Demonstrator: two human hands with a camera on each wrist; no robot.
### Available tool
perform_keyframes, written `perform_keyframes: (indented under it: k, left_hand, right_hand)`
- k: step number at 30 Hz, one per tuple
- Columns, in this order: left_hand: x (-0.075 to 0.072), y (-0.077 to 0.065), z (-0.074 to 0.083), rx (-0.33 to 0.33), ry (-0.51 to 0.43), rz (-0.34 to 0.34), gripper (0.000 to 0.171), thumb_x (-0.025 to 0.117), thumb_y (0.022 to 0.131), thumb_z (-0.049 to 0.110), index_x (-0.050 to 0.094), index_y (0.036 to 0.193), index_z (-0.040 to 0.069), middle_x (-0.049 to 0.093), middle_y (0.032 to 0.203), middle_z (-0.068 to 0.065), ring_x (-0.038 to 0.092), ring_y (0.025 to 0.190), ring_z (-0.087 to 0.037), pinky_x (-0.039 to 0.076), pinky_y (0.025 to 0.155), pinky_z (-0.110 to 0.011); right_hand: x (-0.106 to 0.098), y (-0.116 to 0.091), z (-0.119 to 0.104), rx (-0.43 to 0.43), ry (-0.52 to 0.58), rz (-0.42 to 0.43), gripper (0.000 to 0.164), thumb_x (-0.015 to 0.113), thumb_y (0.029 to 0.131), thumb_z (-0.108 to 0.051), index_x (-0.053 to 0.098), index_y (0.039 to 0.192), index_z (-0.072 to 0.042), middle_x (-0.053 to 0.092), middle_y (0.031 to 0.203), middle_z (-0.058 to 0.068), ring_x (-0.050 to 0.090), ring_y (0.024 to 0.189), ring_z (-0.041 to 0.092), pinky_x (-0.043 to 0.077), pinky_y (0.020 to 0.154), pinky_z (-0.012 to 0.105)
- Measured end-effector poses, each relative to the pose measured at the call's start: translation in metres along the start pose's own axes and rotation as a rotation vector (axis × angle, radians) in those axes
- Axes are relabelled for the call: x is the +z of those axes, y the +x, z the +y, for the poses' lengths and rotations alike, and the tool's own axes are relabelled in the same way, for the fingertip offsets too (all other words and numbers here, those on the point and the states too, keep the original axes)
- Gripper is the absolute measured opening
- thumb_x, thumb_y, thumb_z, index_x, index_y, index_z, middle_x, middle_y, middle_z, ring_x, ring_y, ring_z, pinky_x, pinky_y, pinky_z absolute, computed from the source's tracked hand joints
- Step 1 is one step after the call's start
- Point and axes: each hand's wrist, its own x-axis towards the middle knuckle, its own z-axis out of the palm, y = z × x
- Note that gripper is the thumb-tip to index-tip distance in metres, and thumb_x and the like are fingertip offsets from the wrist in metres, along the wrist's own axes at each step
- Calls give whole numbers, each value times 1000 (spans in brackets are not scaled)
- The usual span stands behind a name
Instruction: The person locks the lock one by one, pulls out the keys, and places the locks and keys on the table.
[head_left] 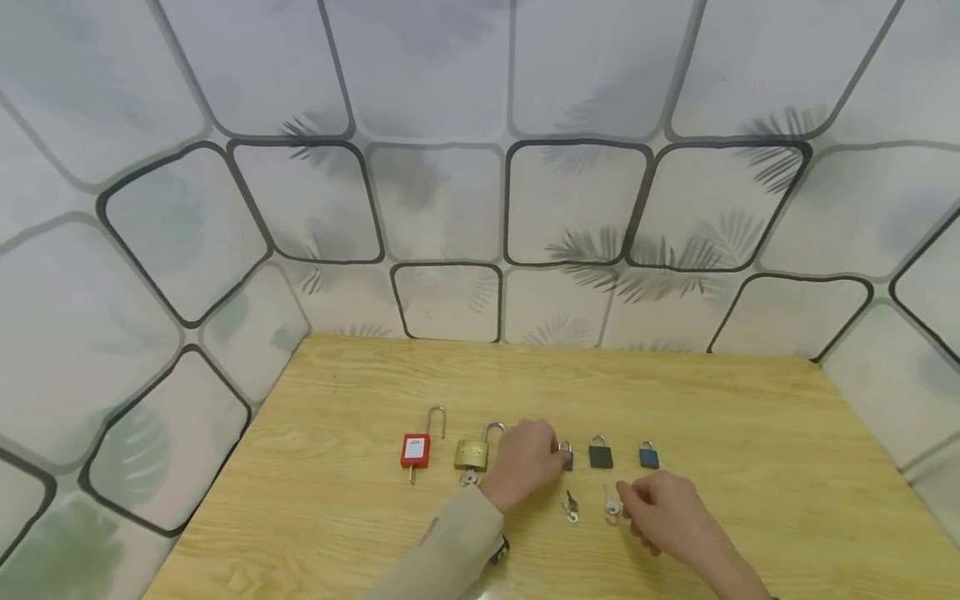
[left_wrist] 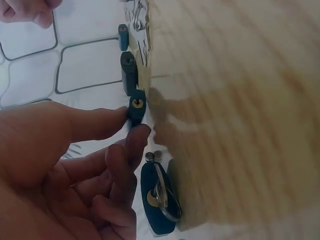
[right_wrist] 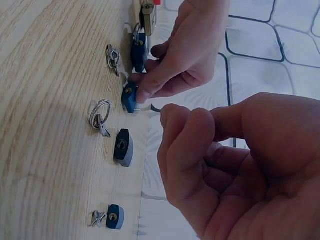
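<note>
Head view, from your left: the red padlock (head_left: 414,451) and the brass padlock (head_left: 471,455) lie with their shackles swung out, keys at their near ends. Next comes a blue padlock with a key ring (left_wrist: 149,182), which your left hand (head_left: 525,458) hides from above but the left wrist view shows.

That hand pinches the small blue padlock (head_left: 567,458) between thumb and finger, so it lies just right of your palm, right at the fingertips. Its long axis, shackle to keyhole, points away from you; the keyhole (left_wrist: 138,103) faces your side. I judge this facing to be the relation that matters, since anything meant for the keyhole has to approach from your side.

Nearer you than that lock, and slightly right, lies one bunch of keys (head_left: 572,510); a second bunch (head_left: 612,506) is further right, in front of the dark padlock (head_left: 601,457). Your right hand (head_left: 667,508) is beside that second bunch, fingers bent, thumb and forefinger close together; you can't tell whether they pinch anything. Beyond its fingertips sits the rightmost blue padlock (head_left: 649,457).
</note>
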Motion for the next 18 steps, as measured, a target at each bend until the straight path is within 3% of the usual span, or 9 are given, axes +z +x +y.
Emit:
perform_keyframes:
  k: [6, 18]
  left_hand:
    - [-1, -3, 2, -9, 8, -3, 50, 73, 84, 22, 49, 41, 16, 33, 34, 10, 26, 28, -1, 18, 27, -15]
    - [2, -2, 3, -28, -13, 15, 52, 67, 87, 12, 43, 42, 17, 32, 35, 9, 25, 27, 0, 17, 25, -14]
  right_hand:
    - [2, 1, 0, 17, -3, 13, 39, 55, 97, -17, 63, 60, -6, 56, 46, -1, 50, 36, 12, 43, 37, 23]
    - [3, 0, 2, 31, 7, -19, 41, 54, 98, -18, 62, 60, -6, 56, 47, -1, 49, 37, 11, 38, 37, 21]
